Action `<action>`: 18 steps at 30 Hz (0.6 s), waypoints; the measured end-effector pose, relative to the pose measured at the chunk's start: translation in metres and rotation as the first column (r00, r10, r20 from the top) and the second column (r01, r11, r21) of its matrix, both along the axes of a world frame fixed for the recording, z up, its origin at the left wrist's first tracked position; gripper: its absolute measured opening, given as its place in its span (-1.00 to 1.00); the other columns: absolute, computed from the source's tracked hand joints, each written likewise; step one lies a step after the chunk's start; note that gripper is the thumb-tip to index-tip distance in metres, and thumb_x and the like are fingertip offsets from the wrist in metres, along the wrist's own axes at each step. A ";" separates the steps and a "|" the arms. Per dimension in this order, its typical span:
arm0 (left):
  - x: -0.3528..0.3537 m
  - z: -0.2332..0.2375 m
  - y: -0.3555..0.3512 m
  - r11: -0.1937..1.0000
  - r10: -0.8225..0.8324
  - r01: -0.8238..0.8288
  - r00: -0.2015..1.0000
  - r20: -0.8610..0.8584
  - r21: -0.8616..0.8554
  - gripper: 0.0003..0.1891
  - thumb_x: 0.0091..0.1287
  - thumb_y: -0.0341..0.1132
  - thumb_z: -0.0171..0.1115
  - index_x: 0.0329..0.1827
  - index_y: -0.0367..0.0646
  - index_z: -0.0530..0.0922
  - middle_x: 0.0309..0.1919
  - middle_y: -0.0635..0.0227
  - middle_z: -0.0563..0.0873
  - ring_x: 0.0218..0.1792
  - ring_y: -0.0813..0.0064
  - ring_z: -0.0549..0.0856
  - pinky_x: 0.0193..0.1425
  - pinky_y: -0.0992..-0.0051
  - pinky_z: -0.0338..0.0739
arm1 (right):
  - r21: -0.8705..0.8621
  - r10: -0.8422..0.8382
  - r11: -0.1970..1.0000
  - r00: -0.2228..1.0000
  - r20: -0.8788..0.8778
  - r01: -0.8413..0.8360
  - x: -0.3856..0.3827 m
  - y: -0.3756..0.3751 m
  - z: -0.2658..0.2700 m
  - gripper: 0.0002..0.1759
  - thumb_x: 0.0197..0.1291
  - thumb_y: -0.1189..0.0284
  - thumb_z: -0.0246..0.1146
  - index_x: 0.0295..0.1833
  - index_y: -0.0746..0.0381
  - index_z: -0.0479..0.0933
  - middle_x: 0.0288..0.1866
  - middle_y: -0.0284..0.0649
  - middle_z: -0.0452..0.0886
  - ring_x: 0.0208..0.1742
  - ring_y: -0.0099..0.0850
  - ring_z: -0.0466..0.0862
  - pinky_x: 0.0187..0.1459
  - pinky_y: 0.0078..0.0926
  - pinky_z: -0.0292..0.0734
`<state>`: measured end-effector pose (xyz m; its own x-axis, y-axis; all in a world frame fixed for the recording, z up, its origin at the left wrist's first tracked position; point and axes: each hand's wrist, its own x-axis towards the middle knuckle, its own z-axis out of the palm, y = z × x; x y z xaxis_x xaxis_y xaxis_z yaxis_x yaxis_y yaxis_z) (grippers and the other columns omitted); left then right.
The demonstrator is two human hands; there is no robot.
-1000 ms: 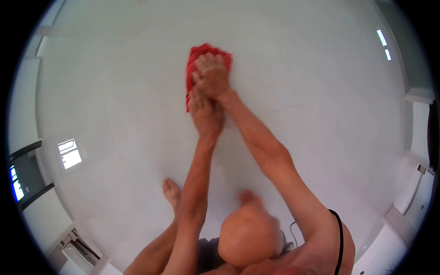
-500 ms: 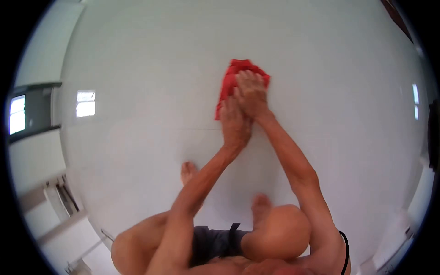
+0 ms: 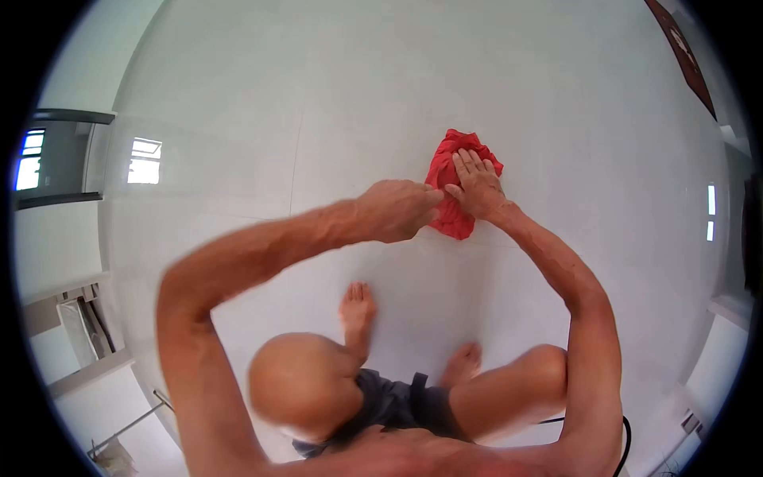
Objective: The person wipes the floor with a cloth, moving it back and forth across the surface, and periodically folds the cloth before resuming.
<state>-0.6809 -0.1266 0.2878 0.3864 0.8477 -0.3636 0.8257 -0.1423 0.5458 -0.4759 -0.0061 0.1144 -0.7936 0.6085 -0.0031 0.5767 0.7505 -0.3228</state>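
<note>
A crumpled red cloth [image 3: 451,217] lies on the pale, glossy floor in front of me. My right hand [image 3: 478,188] presses flat on it, fingers stretched out toward its far right edge. Nearer the camera, at the cloth's left side, is my left hand [image 3: 399,211], seen from the back with the wrist bent. Its fingers point right, a little bent and loosely apart, and the tips overlap the cloth's left edge in this view. Nothing shows in that hand.
My bare feet, one of them the left foot [image 3: 358,312], are on the floor [image 3: 230,95] below the cloth, knees bent. A dark-framed wall opening [image 3: 63,155] is at the left. A brown-red panel [image 3: 682,56] stands at the upper right, and a thin metal rod [image 3: 127,429] at lower left.
My left hand has come off the cloth and swung left with its elbow out. My right hand stays on the cloth, and both sit further right in view. My legs have shifted.
</note>
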 end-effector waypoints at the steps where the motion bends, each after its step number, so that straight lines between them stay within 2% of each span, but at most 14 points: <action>1: -0.002 -0.015 -0.007 0.991 0.084 -0.092 0.993 0.082 0.101 -0.75 0.56 -0.29 0.25 0.11 -0.30 0.57 -0.03 0.04 0.74 0.04 -0.08 0.73 0.09 0.01 0.65 | -0.005 0.009 1.000 1.000 0.011 -0.009 -0.004 0.002 0.003 -0.26 0.61 0.04 0.20 0.61 0.39 0.42 0.71 0.11 0.37 0.74 0.04 0.29 0.67 0.14 0.14; 3: 0.012 -0.054 -0.022 0.917 0.223 -0.295 0.937 0.268 0.269 -0.66 0.57 -0.31 0.28 0.29 -0.29 0.54 0.14 -0.07 0.71 0.18 -0.11 0.70 0.24 0.03 0.64 | -0.023 -0.044 0.999 0.999 -0.025 0.044 -0.011 0.004 -0.002 -0.31 0.61 0.10 0.21 0.61 0.37 0.43 0.69 0.07 0.42 0.72 0.01 0.33 0.68 0.10 0.14; 4: 0.023 -0.084 -0.025 0.915 0.241 -0.302 0.940 0.241 0.266 -0.48 0.53 -0.31 0.35 0.46 -0.36 0.48 0.38 -0.11 0.63 0.43 -0.13 0.60 0.49 0.08 0.54 | -0.030 -0.070 0.997 0.997 -0.033 0.069 -0.013 0.007 -0.007 -0.33 0.62 0.12 0.21 0.61 0.36 0.44 0.68 0.05 0.44 0.71 0.00 0.35 0.68 0.08 0.14; 7: 0.072 -0.168 -0.033 0.788 0.286 -0.389 0.918 0.275 0.478 -0.31 0.48 -0.28 0.40 0.59 -0.41 0.39 0.57 -0.10 0.50 0.63 -0.12 0.42 0.70 0.04 0.32 | 0.064 -0.274 0.953 0.935 -0.227 0.295 -0.005 -0.013 -0.025 -0.43 0.64 0.17 0.19 0.53 0.33 0.52 0.58 -0.01 0.57 0.66 -0.05 0.43 0.64 0.08 0.19; 10: 0.083 -0.198 -0.020 0.735 0.250 -0.387 0.918 0.308 0.557 -0.18 0.41 -0.23 0.46 0.65 -0.42 0.33 0.67 -0.09 0.38 0.71 -0.10 0.29 0.76 -0.04 0.17 | 0.121 -0.489 0.823 0.801 -0.345 0.555 0.005 -0.023 -0.049 -0.50 0.63 0.23 0.19 0.49 0.29 0.58 0.53 -0.05 0.63 0.61 -0.06 0.50 0.63 0.07 0.21; 13: 0.088 -0.204 -0.008 0.708 0.293 -0.465 0.878 0.378 0.532 -0.14 0.36 -0.17 0.50 0.65 -0.39 0.34 0.69 -0.06 0.35 0.72 -0.07 0.28 0.76 -0.08 0.16 | 0.154 -0.516 0.801 0.797 -0.312 0.579 0.002 -0.011 -0.050 -0.51 0.63 0.24 0.18 0.48 0.27 0.59 0.54 -0.05 0.61 0.62 -0.07 0.49 0.63 0.07 0.20; 14: 0.085 -0.209 -0.001 0.679 0.306 -0.464 0.883 0.355 0.569 -0.10 0.33 -0.14 0.50 0.66 -0.40 0.32 0.69 -0.04 0.35 0.72 -0.04 0.29 0.75 -0.02 0.19 | 0.138 -0.522 0.799 0.789 -0.324 0.585 -0.001 -0.004 -0.058 -0.51 0.63 0.24 0.16 0.48 0.28 0.59 0.55 -0.06 0.61 0.63 -0.05 0.48 0.64 0.08 0.19; 18: 0.090 -0.213 -0.014 0.713 0.299 -0.441 0.895 0.332 0.546 -0.06 0.31 -0.17 0.50 0.70 -0.38 0.27 0.71 0.01 0.33 0.72 0.02 0.30 0.73 0.07 0.22 | 0.219 -0.488 0.796 0.813 -0.319 0.564 0.008 -0.013 -0.064 -0.50 0.61 0.23 0.17 0.46 0.31 0.61 0.53 -0.04 0.63 0.62 -0.01 0.48 0.63 0.13 0.17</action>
<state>-0.5907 -0.1409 0.0750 -0.0011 0.9503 0.3114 0.7615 -0.2011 0.6162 -0.4679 -0.0194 0.0501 -0.3022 0.8728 0.3834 0.8445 0.4316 -0.3170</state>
